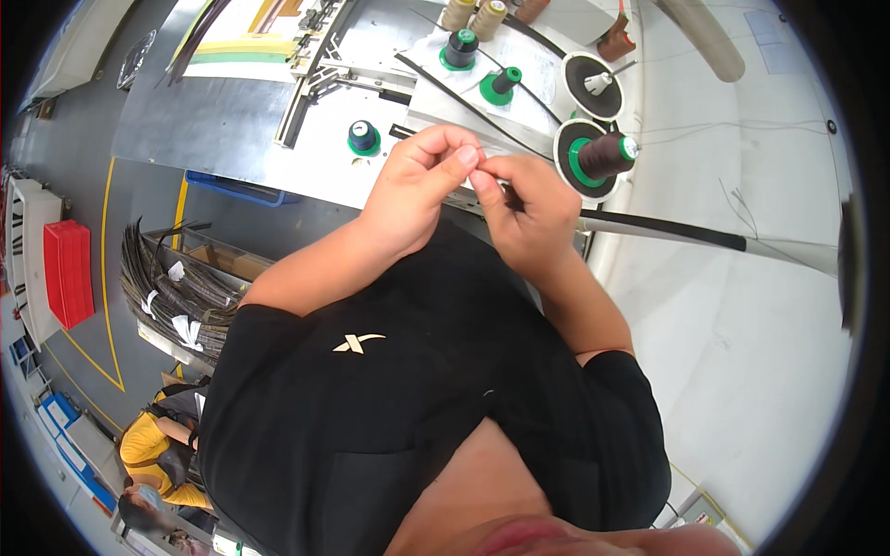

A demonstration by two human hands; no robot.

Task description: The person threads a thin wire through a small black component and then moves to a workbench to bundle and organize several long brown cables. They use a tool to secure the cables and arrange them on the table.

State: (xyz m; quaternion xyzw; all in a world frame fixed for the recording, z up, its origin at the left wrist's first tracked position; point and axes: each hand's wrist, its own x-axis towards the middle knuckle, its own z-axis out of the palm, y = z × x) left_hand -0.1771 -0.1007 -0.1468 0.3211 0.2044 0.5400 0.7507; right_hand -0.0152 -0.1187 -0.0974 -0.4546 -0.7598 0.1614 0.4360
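I am watching both hands meeting in front of the chest, fingertips almost touching. My left hand [422,181] is curling shut, thumb and forefinger pressing together near their tips, and my right hand [524,208] is doing the same, its thumb and forefinger pinching just beside the left ones. Whatever is being pinched is too fine to make out; I am judging it to be a strand of thread, lying in the small gap between the two pinches and running roughly left to right from one set of fingertips to the other. Neither hand is clearly nearer to it; both are closing on the same spot. Just beyond the right fingers a dark brown thread spool [604,154] is sitting on a green and black base, its long axis pointing away to the right. Beyond the left fingers a small green-based spool [363,137] is standing upright on the grey worktable [232,120], well apart from both hands.
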